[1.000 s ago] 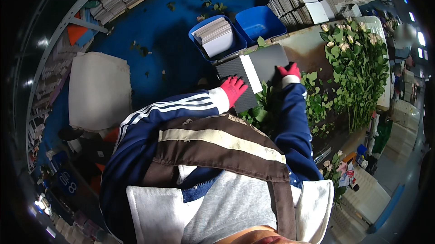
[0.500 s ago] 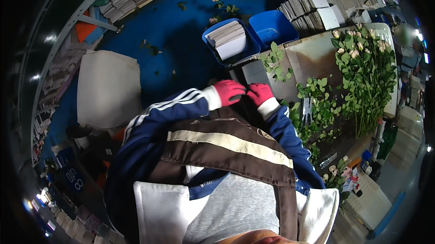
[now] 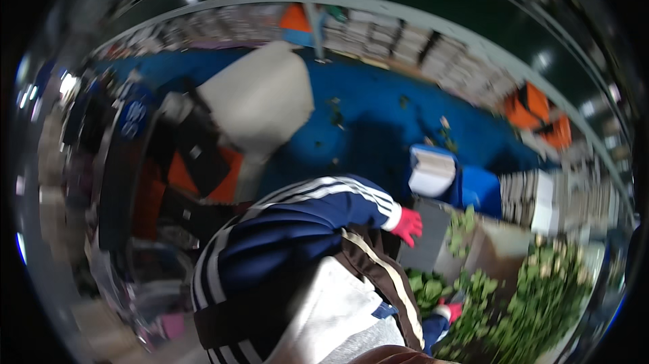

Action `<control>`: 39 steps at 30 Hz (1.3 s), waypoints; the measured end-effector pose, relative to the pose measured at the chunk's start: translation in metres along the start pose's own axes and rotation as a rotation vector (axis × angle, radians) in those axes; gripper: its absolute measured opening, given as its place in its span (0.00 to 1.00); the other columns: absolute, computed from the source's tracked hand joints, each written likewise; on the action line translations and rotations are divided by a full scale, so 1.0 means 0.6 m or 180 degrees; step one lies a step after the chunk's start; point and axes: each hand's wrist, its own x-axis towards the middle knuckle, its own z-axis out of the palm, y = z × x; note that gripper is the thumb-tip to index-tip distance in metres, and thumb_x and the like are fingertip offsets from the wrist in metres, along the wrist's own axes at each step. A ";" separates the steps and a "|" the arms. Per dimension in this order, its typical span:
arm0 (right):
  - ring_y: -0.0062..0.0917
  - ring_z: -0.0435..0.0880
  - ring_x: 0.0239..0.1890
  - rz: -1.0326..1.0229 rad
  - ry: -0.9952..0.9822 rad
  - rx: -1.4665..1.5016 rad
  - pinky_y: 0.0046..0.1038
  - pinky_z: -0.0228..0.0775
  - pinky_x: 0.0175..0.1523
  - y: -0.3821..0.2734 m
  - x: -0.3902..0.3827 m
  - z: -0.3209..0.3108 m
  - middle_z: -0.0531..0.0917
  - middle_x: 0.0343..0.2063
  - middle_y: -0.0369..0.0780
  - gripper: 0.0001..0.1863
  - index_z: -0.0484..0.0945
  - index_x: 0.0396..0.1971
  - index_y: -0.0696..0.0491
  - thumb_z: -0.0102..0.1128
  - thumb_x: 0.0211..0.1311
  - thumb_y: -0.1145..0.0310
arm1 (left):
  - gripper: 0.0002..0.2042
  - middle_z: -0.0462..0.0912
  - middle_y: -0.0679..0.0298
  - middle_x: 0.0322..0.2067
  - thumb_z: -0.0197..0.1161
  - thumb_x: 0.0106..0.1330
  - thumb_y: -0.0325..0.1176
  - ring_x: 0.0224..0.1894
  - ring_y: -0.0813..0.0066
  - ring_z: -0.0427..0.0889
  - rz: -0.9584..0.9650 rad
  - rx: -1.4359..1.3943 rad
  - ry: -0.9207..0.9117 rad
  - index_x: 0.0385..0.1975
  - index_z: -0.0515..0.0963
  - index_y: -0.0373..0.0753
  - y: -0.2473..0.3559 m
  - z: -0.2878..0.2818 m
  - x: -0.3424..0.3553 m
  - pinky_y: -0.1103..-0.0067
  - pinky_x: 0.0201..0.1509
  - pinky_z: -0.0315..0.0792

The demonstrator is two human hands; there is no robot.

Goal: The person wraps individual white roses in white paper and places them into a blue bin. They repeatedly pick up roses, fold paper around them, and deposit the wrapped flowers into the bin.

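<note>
My left hand (image 3: 408, 226), in a red glove with a white cuff, is over the near edge of a flat grey surface (image 3: 430, 239). Its fingers are spread and nothing shows in them. My right hand (image 3: 451, 311), also red-gloved, is lower right among loose green leaves (image 3: 476, 291). Motion blur and foliage hide its fingers, and whether it holds anything is unclear. Just right of that hand lies a big bunch of pale roses (image 3: 551, 300) with long leafy stems. A small leafy sprig (image 3: 461, 230) rests on the bench, right of my left hand.
Beyond the bench stand two blue bins, one (image 3: 414, 178) holding white cardboard sheets (image 3: 433, 173), the other (image 3: 481, 193) beside it. Stacked cardboard (image 3: 526, 195) is at the right. A pale draped sheet (image 3: 263, 97) and dark boxes (image 3: 203, 154) are at the left. Fallen sprigs dot the blue floor (image 3: 370, 110).
The view has swung to my left. My hands, close together before, are now apart: the left has spread fingers at the grey surface, the right is down among the leaves.
</note>
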 end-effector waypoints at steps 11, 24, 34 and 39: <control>0.38 0.79 0.46 -0.0280 0.0293 0.1161 0.34 0.72 0.49 0.024 0.163 0.027 0.80 0.45 0.49 0.33 0.76 0.45 0.58 0.71 0.48 0.47 | 0.14 0.73 0.60 0.44 0.57 0.55 0.35 0.46 0.57 0.73 -0.0321 0.0248 -0.0014 0.41 0.76 0.62 0.019 0.007 -0.003 0.59 0.53 0.67; 0.52 0.70 0.54 -0.3136 0.1198 -0.0011 0.51 0.56 0.63 -0.292 -0.065 -0.028 0.72 0.52 0.55 0.52 0.66 0.63 0.49 0.70 0.35 0.39 | 0.07 0.76 0.61 0.38 0.53 0.64 0.38 0.42 0.58 0.75 -0.0316 -0.0223 0.0897 0.39 0.75 0.49 0.011 0.045 -0.033 0.58 0.51 0.69; 0.44 0.69 0.58 -0.5193 0.0062 -0.4343 0.53 0.46 0.69 -0.675 -0.032 -0.291 0.72 0.54 0.43 0.42 0.66 0.62 0.30 0.71 0.40 0.53 | 0.37 0.71 0.59 0.53 0.74 0.30 0.48 0.60 0.53 0.67 -0.0416 -0.0548 -0.0072 0.50 0.72 0.54 -0.006 0.022 -0.035 0.54 0.64 0.59; 0.41 0.71 0.55 -0.5054 -0.0069 -0.4366 0.51 0.50 0.67 -0.770 -0.072 -0.309 0.75 0.48 0.43 0.38 0.70 0.59 0.33 0.71 0.42 0.50 | 0.17 0.74 0.62 0.49 0.58 0.51 0.39 0.54 0.59 0.72 -0.0748 -0.0464 0.0543 0.43 0.74 0.54 -0.003 0.010 -0.048 0.62 0.61 0.65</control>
